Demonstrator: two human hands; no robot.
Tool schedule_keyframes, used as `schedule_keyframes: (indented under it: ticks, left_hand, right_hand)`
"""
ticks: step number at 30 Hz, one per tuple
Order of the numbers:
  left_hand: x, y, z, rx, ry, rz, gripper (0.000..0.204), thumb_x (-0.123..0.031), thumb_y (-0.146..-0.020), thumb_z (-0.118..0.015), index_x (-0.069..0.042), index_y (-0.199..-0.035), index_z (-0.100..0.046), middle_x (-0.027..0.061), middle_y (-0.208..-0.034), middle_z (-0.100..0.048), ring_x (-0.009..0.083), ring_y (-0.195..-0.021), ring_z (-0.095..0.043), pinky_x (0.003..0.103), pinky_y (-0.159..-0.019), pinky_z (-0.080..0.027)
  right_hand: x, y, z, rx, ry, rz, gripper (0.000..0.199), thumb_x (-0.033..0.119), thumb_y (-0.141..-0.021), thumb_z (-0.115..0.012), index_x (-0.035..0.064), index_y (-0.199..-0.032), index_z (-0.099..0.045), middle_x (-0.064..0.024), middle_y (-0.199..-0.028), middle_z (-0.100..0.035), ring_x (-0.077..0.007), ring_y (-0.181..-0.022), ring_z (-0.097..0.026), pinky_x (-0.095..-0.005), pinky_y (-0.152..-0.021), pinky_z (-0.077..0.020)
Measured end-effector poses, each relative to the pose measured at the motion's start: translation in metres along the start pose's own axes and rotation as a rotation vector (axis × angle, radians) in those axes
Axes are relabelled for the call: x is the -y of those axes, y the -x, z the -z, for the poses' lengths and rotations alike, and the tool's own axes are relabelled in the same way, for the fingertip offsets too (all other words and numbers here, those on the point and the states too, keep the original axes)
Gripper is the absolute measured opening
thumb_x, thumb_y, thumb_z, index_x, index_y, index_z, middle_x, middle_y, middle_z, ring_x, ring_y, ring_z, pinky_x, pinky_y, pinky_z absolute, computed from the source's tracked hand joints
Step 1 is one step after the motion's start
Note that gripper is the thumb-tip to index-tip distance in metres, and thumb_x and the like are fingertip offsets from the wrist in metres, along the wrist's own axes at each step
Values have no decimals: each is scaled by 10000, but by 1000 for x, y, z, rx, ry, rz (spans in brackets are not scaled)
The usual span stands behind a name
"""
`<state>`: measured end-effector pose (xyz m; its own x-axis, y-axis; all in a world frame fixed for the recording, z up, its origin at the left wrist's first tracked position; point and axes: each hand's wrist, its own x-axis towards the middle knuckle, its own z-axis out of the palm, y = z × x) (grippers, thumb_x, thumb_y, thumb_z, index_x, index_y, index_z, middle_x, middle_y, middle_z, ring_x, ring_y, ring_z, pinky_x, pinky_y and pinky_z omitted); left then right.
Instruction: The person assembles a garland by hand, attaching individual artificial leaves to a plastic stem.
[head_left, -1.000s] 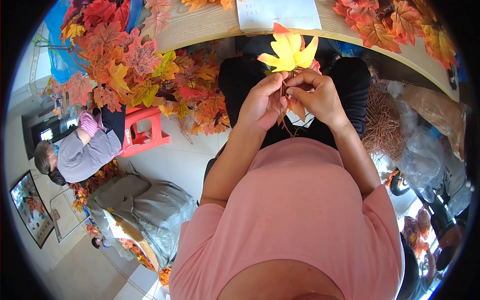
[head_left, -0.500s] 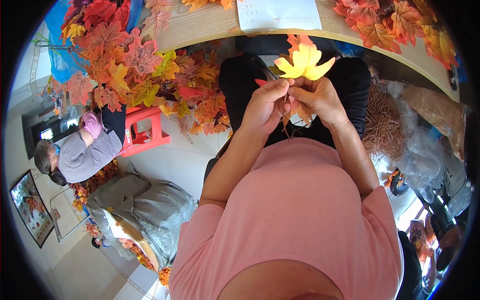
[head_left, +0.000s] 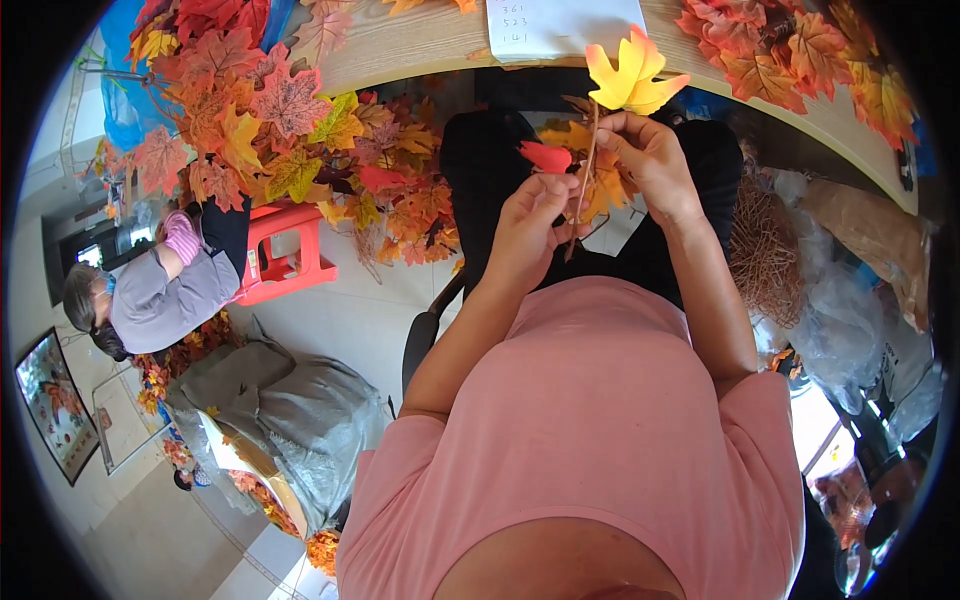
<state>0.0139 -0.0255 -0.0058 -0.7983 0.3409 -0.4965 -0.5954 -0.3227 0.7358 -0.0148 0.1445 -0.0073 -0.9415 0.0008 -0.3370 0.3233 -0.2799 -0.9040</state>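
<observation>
My right hand (head_left: 655, 165) is closed on a thin brown stem (head_left: 583, 190) of an artificial maple spray. A bright yellow maple leaf (head_left: 632, 78) stands at its upper end, just above my fingers. To the left and lower, my left hand (head_left: 533, 225) pinches a small red artificial leaf (head_left: 546, 156) beside the stem; its exact grip is partly hidden by the fingers. Orange leaves (head_left: 603, 185) hang between the two hands, behind the stem. Both hands are over my lap, in front of the table edge.
A wooden table (head_left: 420, 45) curves ahead, bearing a written sheet (head_left: 565, 28) and orange leaves (head_left: 790, 60) at right. Leaf bunches (head_left: 290, 110) crowd the left. Brown stems (head_left: 765, 250) and plastic bags (head_left: 840, 310) lie right. Another person (head_left: 165, 300) sits left by a red stool (head_left: 285, 250).
My hands have moved apart. The right one rose with the yellow leaf, up and to the right; the left one dropped slightly. The red leaf and brown stem now show more fully.
</observation>
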Motion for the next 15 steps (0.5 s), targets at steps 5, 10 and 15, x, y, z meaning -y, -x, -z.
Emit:
schedule_keyframes:
  ticks: [5,10,15]
  left_hand:
    - [-2,-2,6,98,164,163,263,-215,-935,-399,-12,-999,-552,109,-852,-619,181,-725,-616,275,-655,-505]
    - [4,-4,22,295,358,255,299,-220,-920,-398,-7,-1069,-546,102,-828,-635,171,-695,-621,257,-611,-499]
    - [13,-8,15,359,560,373,288,-209,-902,-420,-26,-1081,-554,21,-629,-539,103,-454,-448,227,-451,-372]
  right_hand:
    - [-4,-8,8,18,22,-37,180,177,-830,-616,20,-916,-592,-13,-704,-599,-8,-472,-434,-155,-378,-271]
    - [-7,-18,9,42,-39,-47,134,120,-821,-618,10,-897,-607,-2,-727,-582,-34,-560,-488,-160,-466,-350]
    - [-26,-19,18,40,230,-14,192,163,-852,-563,-21,-890,-601,7,-705,-559,-64,-592,-482,-225,-545,-403]
